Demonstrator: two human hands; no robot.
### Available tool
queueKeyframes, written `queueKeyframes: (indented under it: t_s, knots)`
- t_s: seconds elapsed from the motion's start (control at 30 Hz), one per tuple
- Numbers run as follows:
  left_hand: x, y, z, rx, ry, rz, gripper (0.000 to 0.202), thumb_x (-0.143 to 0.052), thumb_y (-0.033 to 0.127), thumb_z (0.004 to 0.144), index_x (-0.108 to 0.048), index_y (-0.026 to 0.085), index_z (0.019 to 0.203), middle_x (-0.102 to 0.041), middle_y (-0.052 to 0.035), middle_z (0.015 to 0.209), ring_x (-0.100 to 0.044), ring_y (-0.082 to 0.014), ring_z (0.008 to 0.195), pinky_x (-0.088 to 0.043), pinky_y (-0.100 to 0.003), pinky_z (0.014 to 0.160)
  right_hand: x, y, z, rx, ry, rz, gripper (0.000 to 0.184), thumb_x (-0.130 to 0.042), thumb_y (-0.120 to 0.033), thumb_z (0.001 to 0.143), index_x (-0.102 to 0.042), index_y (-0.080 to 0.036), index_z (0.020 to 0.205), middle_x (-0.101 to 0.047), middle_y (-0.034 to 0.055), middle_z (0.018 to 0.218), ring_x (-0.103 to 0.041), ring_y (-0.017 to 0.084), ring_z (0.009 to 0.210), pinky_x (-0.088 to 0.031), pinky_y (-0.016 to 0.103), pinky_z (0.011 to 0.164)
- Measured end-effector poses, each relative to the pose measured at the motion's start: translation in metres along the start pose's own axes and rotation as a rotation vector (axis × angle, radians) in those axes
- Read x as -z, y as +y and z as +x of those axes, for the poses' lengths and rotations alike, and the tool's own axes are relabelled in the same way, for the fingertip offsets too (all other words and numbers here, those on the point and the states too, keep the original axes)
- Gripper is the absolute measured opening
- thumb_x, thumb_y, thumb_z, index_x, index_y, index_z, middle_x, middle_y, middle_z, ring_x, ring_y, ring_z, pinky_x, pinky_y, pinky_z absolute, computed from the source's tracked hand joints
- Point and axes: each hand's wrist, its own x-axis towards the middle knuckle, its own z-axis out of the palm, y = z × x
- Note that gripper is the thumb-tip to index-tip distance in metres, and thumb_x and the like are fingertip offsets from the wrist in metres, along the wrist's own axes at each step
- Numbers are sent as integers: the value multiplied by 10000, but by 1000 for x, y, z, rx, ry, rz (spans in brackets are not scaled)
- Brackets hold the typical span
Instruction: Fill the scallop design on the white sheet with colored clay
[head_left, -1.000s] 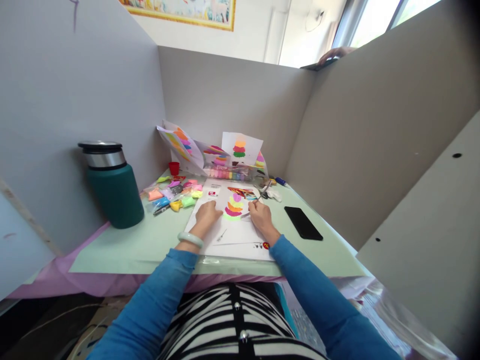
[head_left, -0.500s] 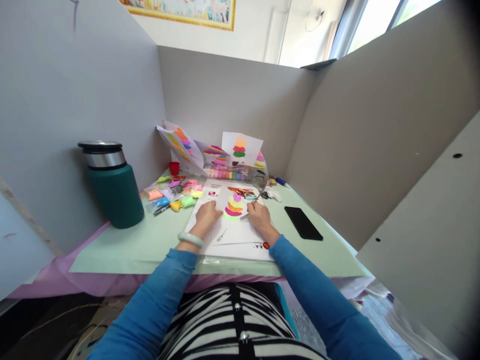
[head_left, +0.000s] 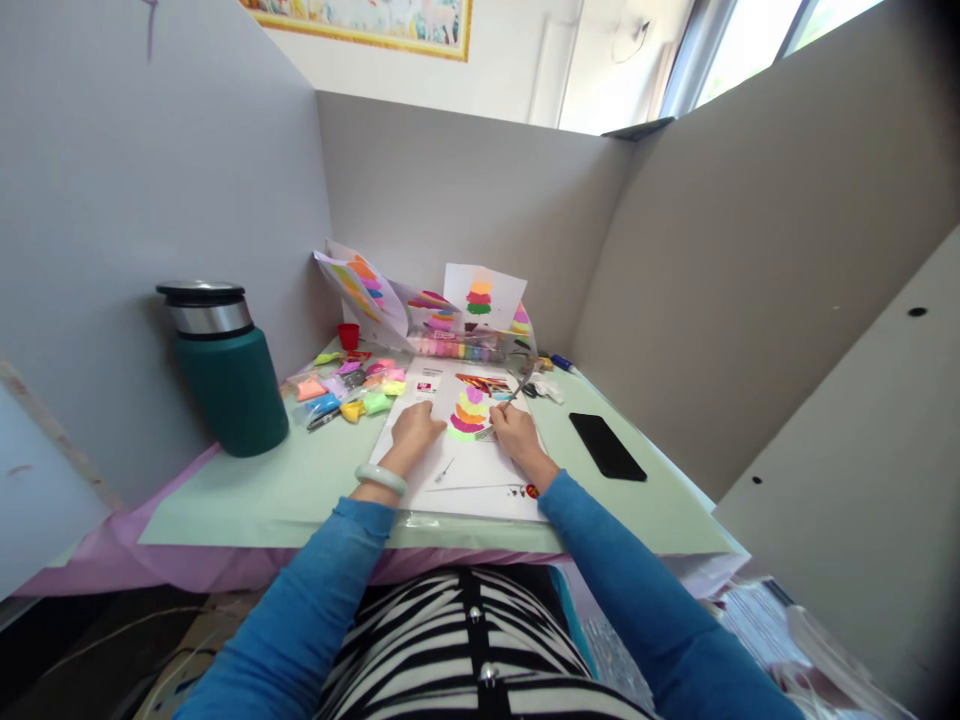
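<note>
A white sheet of paper (head_left: pixel 480 470) lies in front of me on the pale green desk mat (head_left: pixel 300 480). On it is a stack of coloured clay bands (head_left: pixel 469 410) in pink, yellow, orange, magenta and light green. My left hand (head_left: pixel 415 425) rests with curled fingers on the sheet, just left of the clay. My right hand (head_left: pixel 516 430) is closed round a thin metal tool (head_left: pixel 504 408), whose lower tip touches the right edge of the clay bands.
A dark green flask (head_left: pixel 222 368) stands at the left. Several clay packets (head_left: pixel 352 385) lie behind my left hand. Finished clay sheets (head_left: pixel 480 295) lean against the back partition. A black phone (head_left: pixel 606 446) lies to the right. Grey partitions enclose the desk.
My right hand has shifted slightly left, bringing the tool's tip onto the clay's edge. A person's hand on top of the right partition is gone. My left hand stays put.
</note>
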Motion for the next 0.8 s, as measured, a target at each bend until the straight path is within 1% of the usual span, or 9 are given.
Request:
queueKeyframes:
  t_s: [0.1,0.2,0.33,0.43,0.67,0.73,0.8]
  knots:
    - [0,0,-1,-3,0,1,306,-580,339,765,-635,193,1028,-678,-104,1120,-625,-246,1018,-437,-269,699,0,-1,-1,5,11,18,297,-403,-334,912,-645,-199,805,-677,22,680,-623,167,709,-385,224,678]
    - [0,0,-1,-6,1,5,308,-576,340,767,-637,188,1027,-677,-111,1117,-627,-254,1016,-441,-277,701,-1,-2,-1,14,28,94,298,-405,-346,910,-638,-199,798,-682,19,688,-634,163,701,-402,223,689]
    - [-1,0,0,-9,8,9,319,-575,351,768,-643,179,1027,-676,-126,1113,-626,-263,1021,-445,-287,716,-4,-4,-4,86,-80,204,277,-433,-365,900,-632,-195,811,-668,1,624,-644,160,676,-417,225,691]
    - [-1,1,0,-8,6,13,324,-576,357,769,-645,172,1027,-676,-134,1115,-625,-266,1029,-444,-288,721,-5,-6,-5,114,-122,210,269,-443,-358,895,-629,-193,793,-674,5,632,-640,156,679,-413,222,679]
    - [-1,0,-1,0,2,12,316,-579,349,772,-635,190,1039,-672,-116,1143,-622,-256,1043,-440,-271,706,2,-4,-1,18,-57,67,250,-435,-296,876,-635,-192,769,-647,8,593,-621,166,686,-398,230,689]
    - [-1,-1,0,-4,-1,11,315,-577,348,773,-634,188,1039,-670,-119,1139,-624,-261,1035,-442,-278,706,4,-2,-1,-6,-31,75,245,-438,-296,870,-634,-193,767,-651,9,604,-621,165,684,-395,230,684]
    - [-1,-1,1,-5,-2,10,317,-580,348,772,-633,189,1040,-669,-118,1138,-623,-262,1035,-444,-281,711,4,-1,-1,-14,-17,127,244,-438,-303,869,-630,-195,765,-657,5,618,-624,160,669,-400,229,678]
